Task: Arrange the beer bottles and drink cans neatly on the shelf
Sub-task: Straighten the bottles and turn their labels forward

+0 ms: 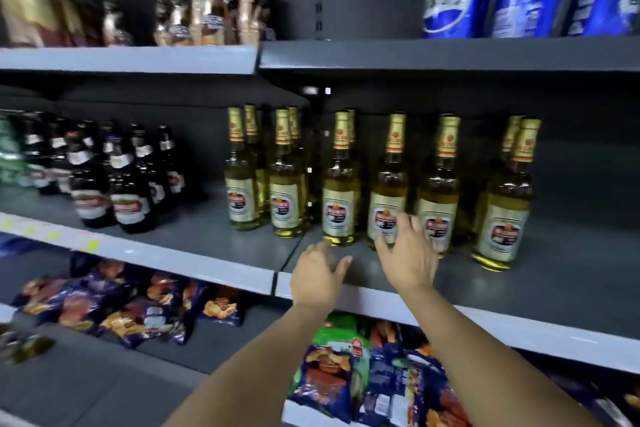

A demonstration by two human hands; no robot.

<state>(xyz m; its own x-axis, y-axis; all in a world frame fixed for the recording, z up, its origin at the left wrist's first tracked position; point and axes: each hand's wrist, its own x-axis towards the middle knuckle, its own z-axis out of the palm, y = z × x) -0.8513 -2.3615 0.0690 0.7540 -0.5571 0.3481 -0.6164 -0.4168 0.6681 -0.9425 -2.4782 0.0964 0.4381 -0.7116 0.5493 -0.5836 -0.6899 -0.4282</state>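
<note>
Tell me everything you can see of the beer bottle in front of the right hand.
The beer bottle is clear glass with pale yellow liquid, a gold foil neck with a red band, and a cream label with a red-and-dark emblem. It stands upright on the grey middle shelf, fourth in the front row. The right hand has spread fingers at its lower label; a closed grip isn't visible.

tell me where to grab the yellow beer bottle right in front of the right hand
Grip the yellow bottle round its wide lower body at the label, coming from the front, where the right hand already reaches. It stands upright with neighbours close on both sides, so only the front is free.
</note>
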